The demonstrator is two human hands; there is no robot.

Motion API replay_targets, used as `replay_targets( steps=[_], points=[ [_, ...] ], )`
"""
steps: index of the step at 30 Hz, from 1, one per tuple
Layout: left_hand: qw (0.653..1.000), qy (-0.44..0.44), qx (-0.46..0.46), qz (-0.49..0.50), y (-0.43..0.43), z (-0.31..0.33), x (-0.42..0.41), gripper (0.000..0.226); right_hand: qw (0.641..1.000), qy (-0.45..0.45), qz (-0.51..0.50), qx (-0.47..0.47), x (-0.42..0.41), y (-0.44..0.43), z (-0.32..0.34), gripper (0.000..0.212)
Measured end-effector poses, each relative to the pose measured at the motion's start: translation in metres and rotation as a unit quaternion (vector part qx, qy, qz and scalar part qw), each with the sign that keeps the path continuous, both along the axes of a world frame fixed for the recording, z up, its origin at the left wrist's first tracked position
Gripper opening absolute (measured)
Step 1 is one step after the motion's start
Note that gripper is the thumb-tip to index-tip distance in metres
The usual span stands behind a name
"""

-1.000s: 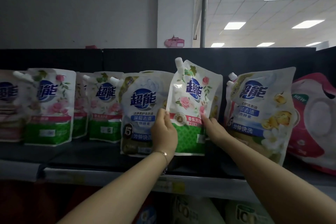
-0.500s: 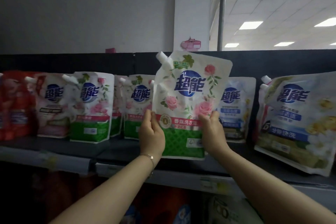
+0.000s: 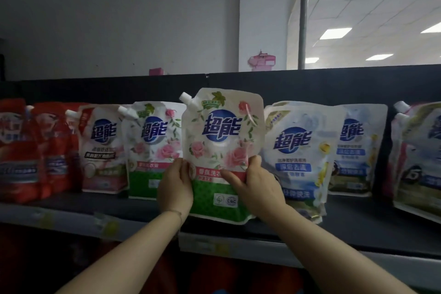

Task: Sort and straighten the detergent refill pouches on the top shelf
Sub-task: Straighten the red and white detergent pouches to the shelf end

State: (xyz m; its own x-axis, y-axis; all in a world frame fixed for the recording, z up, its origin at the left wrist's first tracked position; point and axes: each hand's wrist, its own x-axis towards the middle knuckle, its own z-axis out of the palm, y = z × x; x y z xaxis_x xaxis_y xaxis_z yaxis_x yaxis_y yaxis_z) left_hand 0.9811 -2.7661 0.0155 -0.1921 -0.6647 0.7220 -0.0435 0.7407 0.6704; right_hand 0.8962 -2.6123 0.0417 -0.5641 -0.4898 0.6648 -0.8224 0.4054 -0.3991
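A white rose-print refill pouch with a green base [image 3: 222, 136] stands upright at the middle of the top shelf [image 3: 358, 224]. My left hand [image 3: 175, 186] grips its left edge and my right hand [image 3: 256, 186] grips its right side, thumb across the pink band. A matching rose pouch [image 3: 152, 141] stands just to its left, partly behind it. Next to that is a pink pouch [image 3: 102, 148]. On the right stand a blue-and-white pouch [image 3: 298, 150] and a second one [image 3: 358, 150] behind it.
Red pouches [image 3: 28, 150] fill the shelf's far left. A tilted blue pouch with an olive base [image 3: 420, 162] leans at the far right. A dark back panel [image 3: 310, 86] runs behind the row. The shelf's front rail [image 3: 214, 246] carries yellow price tags.
The rose pouch has travelled left along the shelf in both hands and come down beside the other rose pouch. My right thumb has shifted onto its front.
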Motion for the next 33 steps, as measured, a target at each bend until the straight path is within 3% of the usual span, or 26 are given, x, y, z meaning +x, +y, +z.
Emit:
replay_targets(
  steps=[4,7,8,11,14,16,21,29,33],
  points=[
    [0.996,-0.016,0.082,-0.016,-0.023,0.006,-0.006,0.026,0.995,-0.089,-0.007,-0.044,-0.010,-0.030,-0.003,0.074],
    [0.984,-0.094,0.129,-0.074,-0.037,0.006,-0.008,0.014,0.974,-0.198,0.052,-0.099,-0.016,-0.041,-0.011,0.080],
    [0.978,-0.125,0.129,-0.107,-0.042,0.003,-0.007,0.027,0.969,-0.215,0.065,-0.098,-0.018,-0.041,-0.013,0.084],
    [0.960,-0.193,0.082,-0.188,-0.050,-0.005,0.000,0.077,0.986,-0.156,0.053,-0.005,-0.018,-0.034,-0.023,0.104],
    [0.954,-0.224,-0.007,-0.198,-0.055,-0.014,0.006,0.094,0.994,-0.058,0.000,0.093,-0.011,-0.029,-0.034,0.119],
    [0.951,-0.242,-0.058,-0.186,-0.060,-0.019,0.009,0.099,0.992,-0.040,-0.024,0.119,-0.009,-0.032,-0.039,0.120],
    [0.936,-0.283,-0.077,-0.197,-0.060,-0.027,0.013,0.088,0.977,-0.128,-0.008,0.170,0.003,-0.039,-0.038,0.128],
    [0.939,-0.274,-0.082,-0.193,-0.062,-0.030,0.008,0.081,0.983,-0.098,-0.020,0.152,0.003,-0.039,-0.046,0.108],
    [0.939,-0.273,-0.092,-0.188,-0.062,-0.031,0.008,0.079,0.983,-0.040,-0.070,0.163,0.004,-0.041,-0.042,0.096]
  ],
)
